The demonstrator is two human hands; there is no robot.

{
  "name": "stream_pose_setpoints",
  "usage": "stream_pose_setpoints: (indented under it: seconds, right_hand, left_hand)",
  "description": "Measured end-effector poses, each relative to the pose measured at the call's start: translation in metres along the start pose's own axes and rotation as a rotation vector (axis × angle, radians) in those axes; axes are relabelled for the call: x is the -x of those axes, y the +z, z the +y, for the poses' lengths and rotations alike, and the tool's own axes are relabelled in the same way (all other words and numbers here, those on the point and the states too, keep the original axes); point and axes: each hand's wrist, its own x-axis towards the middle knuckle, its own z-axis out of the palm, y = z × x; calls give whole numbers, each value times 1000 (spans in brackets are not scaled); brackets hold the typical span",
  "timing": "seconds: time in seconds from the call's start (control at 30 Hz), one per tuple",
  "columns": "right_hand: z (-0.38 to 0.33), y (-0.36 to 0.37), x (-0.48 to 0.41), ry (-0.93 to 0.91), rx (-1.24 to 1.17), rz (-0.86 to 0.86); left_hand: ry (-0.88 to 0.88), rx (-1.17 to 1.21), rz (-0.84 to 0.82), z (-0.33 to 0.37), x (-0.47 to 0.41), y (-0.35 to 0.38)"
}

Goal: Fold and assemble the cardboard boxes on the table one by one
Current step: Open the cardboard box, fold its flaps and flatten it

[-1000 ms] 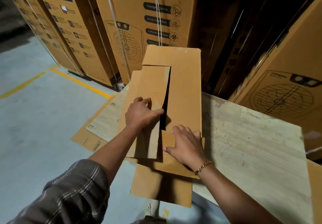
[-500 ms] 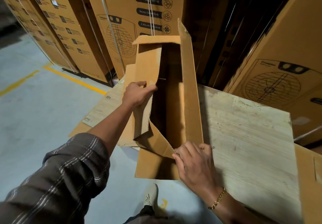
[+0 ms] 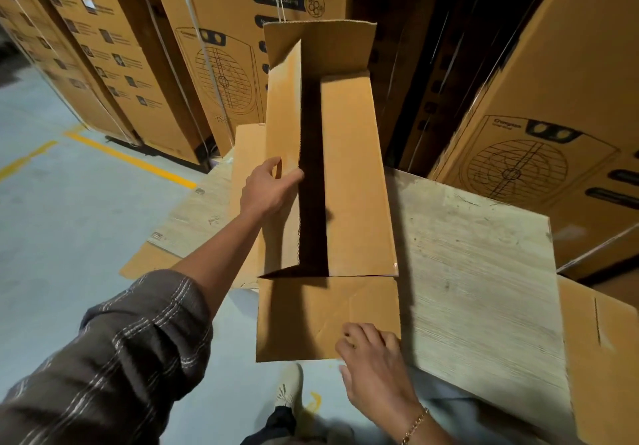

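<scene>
Open room to the right of the box, cartons walling the back.

The bare stretch of the surface (image 3: 477,271) right of the opened box (image 3: 356,175) gives the widest way in, and a flat cardboard sheet (image 3: 601,358) lies at its right edge. Between the box's two long flaps a narrow dark slot opens from above. The left hand (image 3: 268,187) grips the left flap there, and an upright far flap closes the slot's end. The right hand (image 3: 373,368) holds the near flap's corner, which overhangs the surface edge. Tall stacked cartons (image 3: 221,81) stand close behind and to the right. The floor (image 3: 69,237) lies open on the left.
</scene>
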Motion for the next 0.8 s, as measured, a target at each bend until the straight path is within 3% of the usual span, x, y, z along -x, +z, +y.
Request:
stream_pose_setpoints:
  seconds: [0.2,0.37,0.5,0.67,0.73,0.8]
  right_hand:
    - [26,-45,-53,330,-190,264]
    - [46,-62,-107,493,-159,-151]
    - [54,-55,-126,560,-163,-234]
    - [89,-72,-112,495,-306,-86]
    - [111,-78,-98,500,-481,-13]
    - [129,-80,-86,641,-837,154]
  left_hand:
    - [29,138,-16,-10,6,-6]
    - [86,316,-16,-8,14,-7]
    - [21,460,-6,-4,21,-9]
    - [21,624,-32,-10,22,-15]
    - [-18,749,-74,-7,19,-18]
    - [-57,868,-83,3,16,-18]
